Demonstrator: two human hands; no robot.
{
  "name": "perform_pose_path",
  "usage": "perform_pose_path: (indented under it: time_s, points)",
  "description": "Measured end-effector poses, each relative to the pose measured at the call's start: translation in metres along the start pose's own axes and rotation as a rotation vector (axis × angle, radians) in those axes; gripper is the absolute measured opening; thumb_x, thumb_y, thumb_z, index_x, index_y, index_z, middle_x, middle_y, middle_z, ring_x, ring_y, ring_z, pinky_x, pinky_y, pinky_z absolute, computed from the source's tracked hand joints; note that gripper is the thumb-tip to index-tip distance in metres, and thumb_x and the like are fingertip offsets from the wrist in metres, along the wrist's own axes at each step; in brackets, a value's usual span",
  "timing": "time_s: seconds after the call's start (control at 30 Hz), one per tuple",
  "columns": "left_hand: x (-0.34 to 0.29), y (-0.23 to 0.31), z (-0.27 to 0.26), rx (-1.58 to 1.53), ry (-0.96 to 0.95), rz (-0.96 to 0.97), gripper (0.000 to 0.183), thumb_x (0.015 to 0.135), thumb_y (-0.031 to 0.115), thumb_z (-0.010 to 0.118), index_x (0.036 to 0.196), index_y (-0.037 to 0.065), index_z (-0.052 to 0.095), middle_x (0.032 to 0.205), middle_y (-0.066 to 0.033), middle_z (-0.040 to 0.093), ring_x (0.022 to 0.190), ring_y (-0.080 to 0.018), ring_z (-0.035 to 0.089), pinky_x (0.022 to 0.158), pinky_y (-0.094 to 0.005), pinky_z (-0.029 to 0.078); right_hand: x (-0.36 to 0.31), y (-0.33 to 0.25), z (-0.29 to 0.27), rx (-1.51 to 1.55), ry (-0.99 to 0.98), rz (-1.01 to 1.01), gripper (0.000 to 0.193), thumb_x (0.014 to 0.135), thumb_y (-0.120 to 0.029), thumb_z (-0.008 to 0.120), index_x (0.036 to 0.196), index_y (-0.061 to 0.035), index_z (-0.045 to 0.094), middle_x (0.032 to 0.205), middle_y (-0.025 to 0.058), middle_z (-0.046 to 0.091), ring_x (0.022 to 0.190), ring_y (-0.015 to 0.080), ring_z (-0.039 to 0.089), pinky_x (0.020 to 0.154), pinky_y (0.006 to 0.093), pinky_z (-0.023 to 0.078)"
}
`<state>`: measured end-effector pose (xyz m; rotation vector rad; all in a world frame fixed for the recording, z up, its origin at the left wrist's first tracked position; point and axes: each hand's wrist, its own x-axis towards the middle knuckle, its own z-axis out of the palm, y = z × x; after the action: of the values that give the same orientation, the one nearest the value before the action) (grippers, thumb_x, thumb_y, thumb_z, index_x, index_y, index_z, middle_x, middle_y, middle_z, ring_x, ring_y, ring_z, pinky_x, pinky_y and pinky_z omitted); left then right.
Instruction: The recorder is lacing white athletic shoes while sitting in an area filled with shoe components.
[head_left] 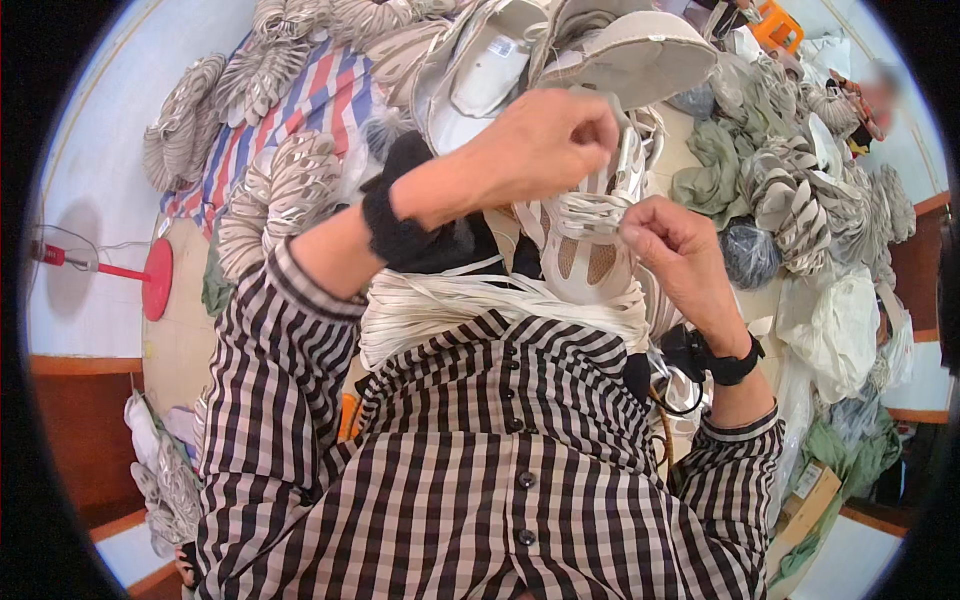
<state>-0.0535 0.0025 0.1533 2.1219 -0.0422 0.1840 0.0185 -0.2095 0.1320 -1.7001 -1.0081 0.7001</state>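
shoe [585, 262] | beige-white, mesh toe | upright on lap | laces [590, 212] half-threaded

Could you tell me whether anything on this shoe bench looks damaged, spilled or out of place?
Nothing stands out. The left hand and right hand hold white laces at a pale shoe; other shoes lie in loose heaps.

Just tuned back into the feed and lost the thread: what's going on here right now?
A person in a checked shirt is working on a pale beige sneaker with mesh panels held at chest height. The left hand pinches a flat white lace above the shoe, and the right hand grips the lace at the shoe's side. A bundle of flat white laces lies across the lap. Heaps of similar shoes cover the round table.
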Motion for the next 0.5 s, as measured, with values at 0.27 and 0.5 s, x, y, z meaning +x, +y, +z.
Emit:
perform_pose_path:
  time_s: [0.27, 0.5]
  points:
    - [0.07, -0.065, 0.006, 0.522, -0.129, -0.01, 0.036, 0.076, 0.024, 0.058, 0.104, 0.001, 0.061, 0.098, -0.0182, 0.065, 0.092, -0.0277, 0.061, 0.082, -0.0352, 0.046, 0.033, 0.006, 0.002, -0.696, 0.4, -0.599, 0.009, 0.08, -0.006, 0.063, 0.087, -0.0026, 0.059, 0.086, 0.0095, 0.059, 0.081, 0.0254, 0.058, 0.073, 0.0346, 0.044]
    - [0.071, -0.052, -0.007, 0.206, -0.238, -0.1, 0.039, 0.079, 0.033, 0.067, 0.101, 0.002, 0.062, 0.089, -0.0095, 0.063, 0.083, -0.0183, 0.057, 0.076, -0.033, 0.046, 0.069, 0.02, 0.008, -0.966, 0.289, -0.766, 0.013, 0.076, -0.006, 0.061, 0.087, -0.0045, 0.056, 0.095, 0.0098, 0.058, 0.097, 0.0291, 0.054, 0.09, 0.0416, 0.039]
